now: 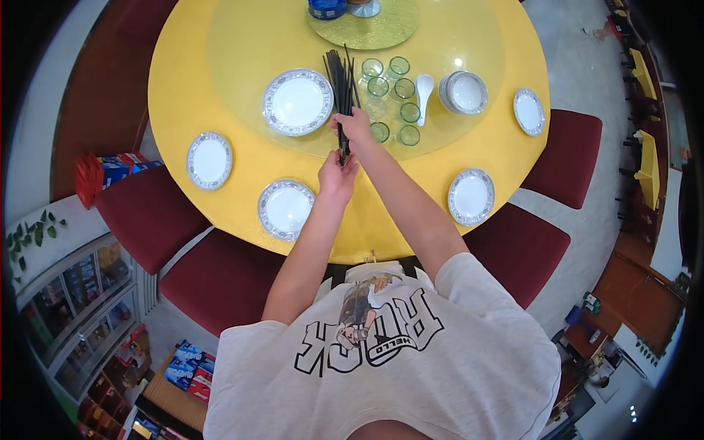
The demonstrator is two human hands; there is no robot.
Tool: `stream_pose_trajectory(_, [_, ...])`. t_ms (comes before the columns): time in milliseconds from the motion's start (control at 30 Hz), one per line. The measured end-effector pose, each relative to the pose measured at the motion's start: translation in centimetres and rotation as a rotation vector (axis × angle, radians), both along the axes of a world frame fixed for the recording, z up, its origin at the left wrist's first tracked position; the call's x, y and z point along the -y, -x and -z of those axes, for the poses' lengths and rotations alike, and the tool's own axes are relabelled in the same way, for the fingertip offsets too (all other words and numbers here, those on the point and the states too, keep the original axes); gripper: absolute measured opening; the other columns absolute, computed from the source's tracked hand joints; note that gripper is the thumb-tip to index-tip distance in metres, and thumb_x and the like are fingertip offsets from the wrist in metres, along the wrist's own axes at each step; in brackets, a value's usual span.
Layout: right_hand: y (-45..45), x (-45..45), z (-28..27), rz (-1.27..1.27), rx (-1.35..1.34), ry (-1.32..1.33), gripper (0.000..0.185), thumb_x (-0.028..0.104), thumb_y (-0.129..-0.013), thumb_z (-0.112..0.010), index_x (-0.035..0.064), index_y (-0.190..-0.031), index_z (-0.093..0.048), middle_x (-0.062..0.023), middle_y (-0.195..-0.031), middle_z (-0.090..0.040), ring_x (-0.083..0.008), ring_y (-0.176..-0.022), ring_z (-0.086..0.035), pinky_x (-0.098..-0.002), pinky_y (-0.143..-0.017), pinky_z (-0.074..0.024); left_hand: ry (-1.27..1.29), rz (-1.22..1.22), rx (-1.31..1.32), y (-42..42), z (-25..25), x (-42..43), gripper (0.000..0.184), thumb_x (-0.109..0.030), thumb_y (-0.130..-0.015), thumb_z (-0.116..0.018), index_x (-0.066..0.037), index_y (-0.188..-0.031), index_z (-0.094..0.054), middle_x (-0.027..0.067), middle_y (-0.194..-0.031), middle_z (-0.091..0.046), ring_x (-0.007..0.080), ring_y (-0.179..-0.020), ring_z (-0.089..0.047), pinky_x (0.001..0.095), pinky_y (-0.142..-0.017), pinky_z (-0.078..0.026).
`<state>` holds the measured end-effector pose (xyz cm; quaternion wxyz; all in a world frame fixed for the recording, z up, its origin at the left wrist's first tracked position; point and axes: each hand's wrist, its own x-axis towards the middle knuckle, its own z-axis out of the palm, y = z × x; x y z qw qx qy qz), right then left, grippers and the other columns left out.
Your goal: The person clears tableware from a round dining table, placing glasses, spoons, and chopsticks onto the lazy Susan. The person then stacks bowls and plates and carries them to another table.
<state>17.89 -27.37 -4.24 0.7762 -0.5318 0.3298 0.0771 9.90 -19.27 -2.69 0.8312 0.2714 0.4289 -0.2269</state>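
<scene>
A bundle of black chopsticks [339,84] stands out over the yellow round table [176,81], its upper ends fanned apart. My right hand [353,126] is wrapped round the middle of the bundle. Lower down, my left hand [338,174] closes on the bundle's bottom end. To the left of the chopsticks is a stack of large patterned plates [298,101]. On their right are several green-rimmed glasses [378,86], a white spoon [423,97] and a stack of small bowls [466,92].
Single plates lie near the table edge: one at left [209,160], one at front left [285,210], one at front right [471,196], one at far right [529,111]. Dark red chairs [220,282] surround the table. A blue container [327,9] stands on the central disc [363,31].
</scene>
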Motion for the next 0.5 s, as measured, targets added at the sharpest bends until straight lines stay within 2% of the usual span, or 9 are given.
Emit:
stream_pose_trajectory(33, [-0.4,0.0,0.2,0.013,-0.006,0.008,0.014,-0.001,-0.081,-0.061,-0.0002,-0.094,-0.055,-0.0103,-0.082,-0.063,-0.0202,-0.064,-0.065,-0.0295,-0.049,-0.0465,0.002,-0.007,0.002,-0.5,0.2,0.3,0.024,-0.023,-0.100,-0.038,-0.004,-0.104,-0.053,0.0058,-0.092,-0.059,0.0164,-0.088,-0.056,0.0345,-0.081,-0.046])
stream_pose_trajectory(100, [-0.6,0.1,0.5,-0.016,-0.016,0.028,0.014,-0.002,-0.082,-0.060,-0.0008,-0.095,-0.055,-0.0100,-0.081,-0.063,-0.0190,-0.064,-0.065,-0.0284,-0.049,-0.0468,0.078,-0.038,0.112,-1.4,0.4,1.1,0.029,-0.026,-0.103,-0.028,-0.004,-0.110,-0.047,0.0084,-0.105,-0.053,0.0213,-0.098,-0.052,0.0407,-0.093,-0.043])
stream_pose_trajectory(133, [-0.6,0.1,0.6,-0.030,-0.028,0.092,0.016,0.000,-0.080,-0.062,-0.0018,-0.094,-0.056,-0.0108,-0.082,-0.063,-0.0199,-0.065,-0.065,-0.0302,-0.050,-0.0472,0.085,-0.048,0.083,-1.8,0.4,1.3,0.027,-0.021,-0.102,-0.030,-0.003,-0.106,-0.049,0.0078,-0.100,-0.055,0.0194,-0.091,-0.054,0.0377,-0.089,-0.046])
stream_pose_trajectory(200, [-0.5,0.2,0.9,-0.047,-0.041,0.162,0.018,0.001,-0.077,-0.063,-0.0028,-0.093,-0.058,-0.0115,-0.082,-0.064,-0.0209,-0.065,-0.064,-0.0319,-0.052,-0.0476,0.066,-0.037,0.077,-2.2,0.7,1.7,0.025,-0.018,-0.101,-0.032,-0.003,-0.103,-0.051,0.0070,-0.096,-0.056,0.0185,-0.087,-0.055,0.0355,-0.085,-0.047])
stream_pose_trajectory(267, [-0.6,0.3,1.1,-0.183,-0.071,0.467,0.025,0.006,-0.072,-0.065,-0.0056,-0.093,-0.061,-0.0150,-0.085,-0.065,-0.0249,-0.071,-0.064,-0.0358,-0.061,-0.0491,0.046,-0.018,0.080,-2.6,1.5,1.8,0.023,-0.016,-0.100,-0.033,-0.003,-0.100,-0.053,0.0061,-0.092,-0.057,0.0176,-0.082,-0.056,0.0333,-0.082,-0.049])
stream_pose_trajectory(333, [-0.3,0.1,1.5,-0.162,-0.064,0.466,0.027,0.007,-0.072,-0.066,-0.0064,-0.095,-0.059,-0.0138,-0.084,-0.064,-0.0229,-0.068,-0.061,-0.0352,-0.058,-0.0474,0.074,-0.031,0.045,-2.7,2.1,1.6,0.021,-0.012,-0.097,-0.035,-0.003,-0.097,-0.055,0.0049,-0.086,-0.059,0.0167,-0.076,-0.057,0.0305,-0.074,-0.050])
stream_pose_trajectory(400, [-0.5,-0.1,1.4,-0.147,-0.050,0.468,0.030,0.008,-0.072,-0.067,-0.0072,-0.096,-0.058,-0.0125,-0.084,-0.062,-0.0209,-0.066,-0.058,-0.0345,-0.056,-0.0457,0.041,-0.048,0.029,-2.9,1.9,1.7,0.021,-0.013,-0.097,-0.035,-0.004,-0.097,-0.054,0.0049,-0.087,-0.059,0.0170,-0.077,-0.058,0.0307,-0.074,-0.050])
stream_pose_trajectory(467, [-0.4,-0.4,1.1,-0.095,-0.085,0.427,0.032,0.010,-0.073,-0.067,-0.0087,-0.097,-0.058,-0.0147,-0.086,-0.061,-0.0212,-0.069,-0.057,-0.0353,-0.059,-0.0459,0.008,-0.065,0.009,-3.2,1.0,1.6,0.021,-0.013,-0.097,-0.035,-0.004,-0.097,-0.054,0.0050,-0.088,-0.060,0.0173,-0.078,-0.058,0.0308,-0.073,-0.049])
stream_pose_trajectory(500, [-0.4,-0.5,0.7,-0.097,-0.081,0.433,0.032,0.010,-0.073,-0.067,-0.0087,-0.097,-0.058,-0.0147,-0.086,-0.061,-0.0212,-0.069,-0.057,-0.0353,-0.059,-0.0459,0.007,-0.099,-0.030,-3.3,1.3,1.5,0.020,-0.015,-0.097,-0.038,-0.005,-0.098,-0.055,0.0051,-0.086,-0.060,0.0158,-0.073,-0.058,0.0291,-0.066,-0.050])
